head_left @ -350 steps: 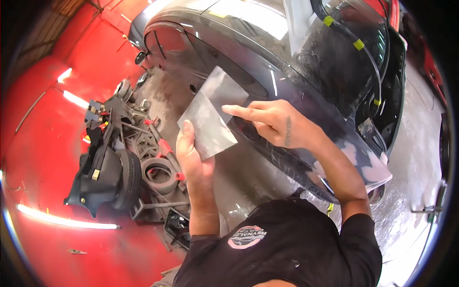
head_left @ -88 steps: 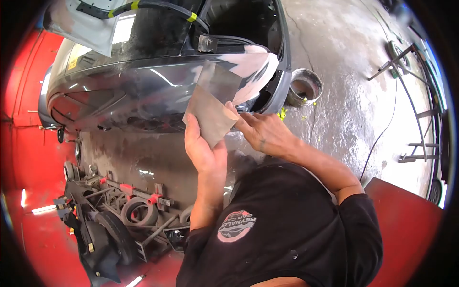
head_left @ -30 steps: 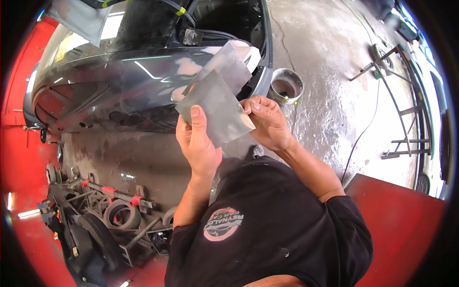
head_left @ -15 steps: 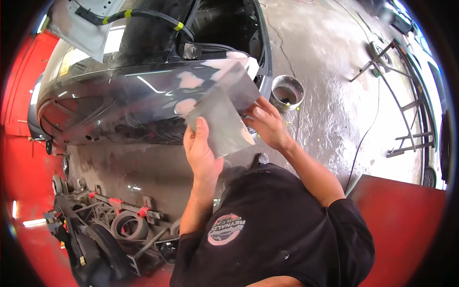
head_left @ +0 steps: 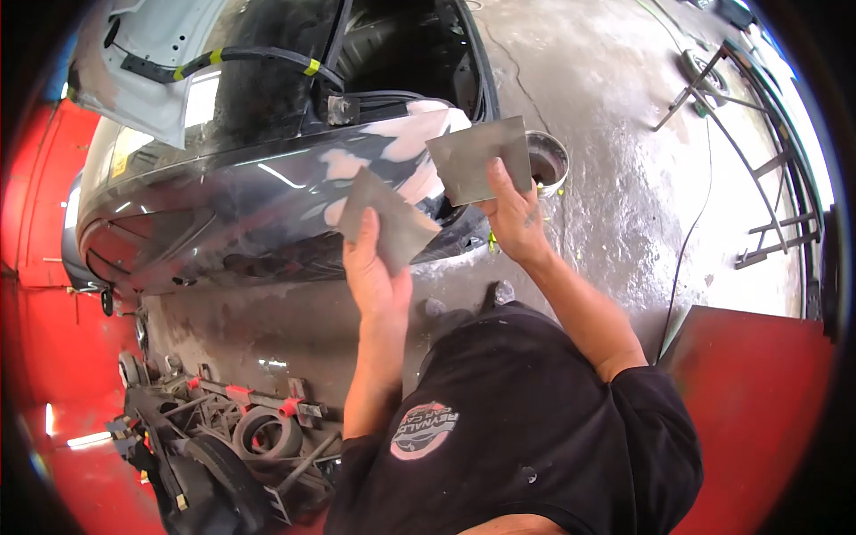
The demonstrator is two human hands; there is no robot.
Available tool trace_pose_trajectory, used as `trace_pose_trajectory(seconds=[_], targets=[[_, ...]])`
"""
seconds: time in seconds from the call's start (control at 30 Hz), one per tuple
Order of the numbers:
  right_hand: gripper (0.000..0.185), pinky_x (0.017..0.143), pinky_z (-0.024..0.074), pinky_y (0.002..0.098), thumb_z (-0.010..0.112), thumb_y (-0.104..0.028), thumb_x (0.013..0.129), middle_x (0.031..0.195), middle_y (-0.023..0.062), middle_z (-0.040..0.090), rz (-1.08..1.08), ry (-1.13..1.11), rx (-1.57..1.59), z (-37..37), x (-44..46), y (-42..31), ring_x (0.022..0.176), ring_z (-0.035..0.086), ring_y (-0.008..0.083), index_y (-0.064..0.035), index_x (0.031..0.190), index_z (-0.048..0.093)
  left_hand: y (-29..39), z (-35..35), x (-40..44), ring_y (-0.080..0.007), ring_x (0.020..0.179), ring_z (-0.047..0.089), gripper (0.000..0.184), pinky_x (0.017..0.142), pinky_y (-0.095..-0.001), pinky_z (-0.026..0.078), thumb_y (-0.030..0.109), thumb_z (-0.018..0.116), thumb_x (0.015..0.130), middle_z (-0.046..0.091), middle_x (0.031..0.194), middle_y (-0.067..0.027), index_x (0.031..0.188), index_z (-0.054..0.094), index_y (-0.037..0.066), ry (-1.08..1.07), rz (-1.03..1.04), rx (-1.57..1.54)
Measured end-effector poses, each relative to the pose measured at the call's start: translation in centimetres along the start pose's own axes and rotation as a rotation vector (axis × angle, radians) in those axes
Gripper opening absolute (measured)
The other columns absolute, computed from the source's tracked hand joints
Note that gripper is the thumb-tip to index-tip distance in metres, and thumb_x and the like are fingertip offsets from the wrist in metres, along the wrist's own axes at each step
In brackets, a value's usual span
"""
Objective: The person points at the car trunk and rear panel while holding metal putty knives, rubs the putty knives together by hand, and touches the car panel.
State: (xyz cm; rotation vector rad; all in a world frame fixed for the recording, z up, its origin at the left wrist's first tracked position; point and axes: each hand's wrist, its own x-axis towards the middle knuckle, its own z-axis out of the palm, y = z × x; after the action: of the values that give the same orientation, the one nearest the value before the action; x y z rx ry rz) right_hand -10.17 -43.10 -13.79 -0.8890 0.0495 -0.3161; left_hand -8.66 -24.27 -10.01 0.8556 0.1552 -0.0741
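Observation:
My left hand (head_left: 375,276) pinches a grey sheet of sandpaper (head_left: 383,221), thumb on top and fingers underneath. A second sheet of sandpaper (head_left: 477,159) is gripped in my right hand (head_left: 517,212), its thumb lying across the face. The two sheets are apart, both held above the dark car panel (head_left: 259,192). Pale pink and whitish patches (head_left: 406,138) mark that panel beyond my hands. Fingers behind both sheets are mostly hidden.
A round bucket (head_left: 559,165) stands on the wet floor behind my right hand. Tyres (head_left: 267,433) and metal parts lie at lower left. A red surface (head_left: 758,410) is at lower right, with a metal frame (head_left: 758,165) beyond. A cable (head_left: 685,254) crosses the floor.
The two sheets overlapped before and are now separated. My right hand has moved up and right with its sheet, its thumb now on top. The left sheet has tilted and shifted slightly.

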Motion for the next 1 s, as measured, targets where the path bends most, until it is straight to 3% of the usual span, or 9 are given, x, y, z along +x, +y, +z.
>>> trace_pose_trajectory(seconds=[0.1, 0.23, 0.33, 0.53, 0.63, 0.83, 0.93, 1.0], targets=[[0.034, 0.092, 0.0546, 0.0372, 0.053, -0.026, 0.108, 0.125, 0.0087, 0.065, 0.046, 0.052, 0.125, 0.7, -0.7, -0.4, 0.111, 0.065, 0.0188, -0.0039, 0.133, 0.057, -2.0, 0.4, 0.3, -0.0204, 0.111, 0.065, 0.042, 0.097, -0.0374, 0.053, 0.011, 0.072, 0.096, 0.067, 0.124, -0.0086, 0.133, 0.057, 0.002, 0.052, -0.082, -0.029], [0.031, 0.084, 0.0476, 0.0274, 0.054, -0.02, 0.107, 0.112, 0.003, 0.067, -0.115, 0.021, -0.42, 2.4, -3.4, -0.6, 0.099, 0.059, 0.0116, 0.0014, 0.128, 0.062, -3.8, 2.2, 0.1, -0.0203, 0.11, 0.065, 0.039, 0.095, -0.0339, 0.053, 0.006, 0.072, 0.094, 0.066, 0.124, -0.0092, 0.13, 0.059, -0.004, 0.113, -0.048, 0.042], [0.034, 0.09, 0.0467, 0.0271, 0.051, -0.016, 0.106, 0.113, 0.0065, 0.067, -0.286, -0.02, -0.507, 3.5, -3.5, -1.0, 0.101, 0.057, 0.0119, 0.0041, 0.132, 0.059, -3.3, 3.0, 0.0, -0.019, 0.106, 0.066, 0.039, 0.094, -0.0331, 0.053, 0.005, 0.072, 0.094, 0.068, 0.12, -0.009, 0.129, 0.059, -0.004, 0.107, 0.02, 0.106], [0.028, 0.079, 0.0471, 0.0259, 0.052, -0.011, 0.104, 0.102, 0.0039, 0.067, -0.231, -0.052, -0.432, 3.2, -2.9, -1.3, 0.089, 0.055, 0.0113, 0.0021, 0.126, 0.062, -2.8, 2.7, 0.7, -0.0152, 0.101, 0.065, 0.027, 0.09, -0.0302, 0.052, 0.004, 0.072, 0.094, 0.071, 0.112, -0.006, 0.12, 0.068, -0.002, 0.048, 0.226, 0.29], [0.023, 0.073, 0.047, 0.027, 0.054, -0.011, 0.102, 0.094, 0.0032, 0.064, -0.333, -0.115, -0.631, 2.5, -2.3, -1.9, 0.084, 0.052, 0.0096, 0.003, 0.118, 0.064, -2.6, 2.3, 1.1, -0.0134, 0.1, 0.065, 0.025, 0.09, -0.0288, 0.051, 0.003, 0.073, 0.093, 0.072, 0.111, -0.0051, 0.117, 0.071, -0.001, 0.01, 0.32, 0.418], [0.02, 0.067, 0.0455, 0.0293, 0.055, -0.013, 0.1, 0.08, 0.0028, 0.06, -0.054, -0.142, -0.632, 1.4, -1.6, -2.8, 0.079, 0.05, 0.0091, 0.0043, 0.107, 0.063, -1.7, 2.3, 0.9, -0.0112, 0.097, 0.064, 0.025, 0.089, -0.0274, 0.05, 0.003, 0.073, 0.093, 0.073, 0.108, -0.0037, 0.118, 0.071, -0.002, -0.048, 0.414, 0.622], [0.023, 0.058, 0.038, 0.0302, 0.058, -0.016, 0.103, 0.073, -0.0006, 0.055, -0.062, -0.147, -0.623, 1.7, -1.2, -3.4, 0.069, 0.044, 0.0069, 0.0052, 0.097, 0.063, -1.6, 2.1, 1.3, -0.0107, 0.096, 0.064, 0.026, 0.088, -0.0272, 0.05, 0.004, 0.073, 0.093, 0.073, 0.106, -0.0031, 0.118, 0.071, -0.003, -0.086, 0.442, 0.751], [0.025, 0.058, 0.0378, 0.031, 0.057, -0.018, 0.104, 0.071, 0.0, 0.053, -0.208, -0.264, -0.75, 1.3, -0.6, -3.9, 0.069, 0.043, 0.0074, 0.0054, 0.097, 0.063, -1.7, 1.9, 1.5, -0.0108, 0.093, 0.064, 0.024, 0.087, -0.0276, 0.051, 0.005, 0.074, 0.092, 0.073, 0.103, -0.0037, 0.114, 0.071, -0.004, -0.09, 0.429, 0.767]])
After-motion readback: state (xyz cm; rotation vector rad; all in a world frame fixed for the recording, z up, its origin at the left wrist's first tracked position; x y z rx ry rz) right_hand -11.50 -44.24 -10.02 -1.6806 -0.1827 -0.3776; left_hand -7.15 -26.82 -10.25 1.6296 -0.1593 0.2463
